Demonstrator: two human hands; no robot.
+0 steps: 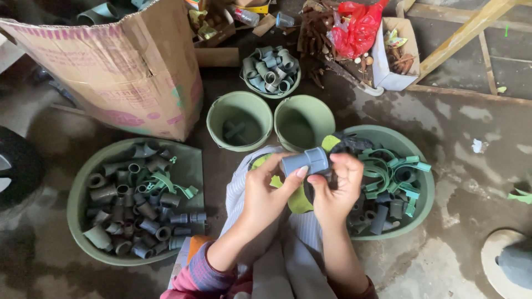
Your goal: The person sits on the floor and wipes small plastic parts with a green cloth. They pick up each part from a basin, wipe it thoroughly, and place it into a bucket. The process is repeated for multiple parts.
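At mid-frame, the left hand [266, 194] and right hand [335, 191] both pinch a short grey pipe fitting [306, 161] — fingers pressed on its ends, held above the lap. Just right of the hands sits a green basin [424, 207] of green clips and dark fittings. At lower left, another basin [75, 207] holds grey pipe pieces. Above the hands stand two green buckets [239, 119] — beyond them a small bowl [271, 71] of fittings. A cardboard box [127, 66] fills the upper left.
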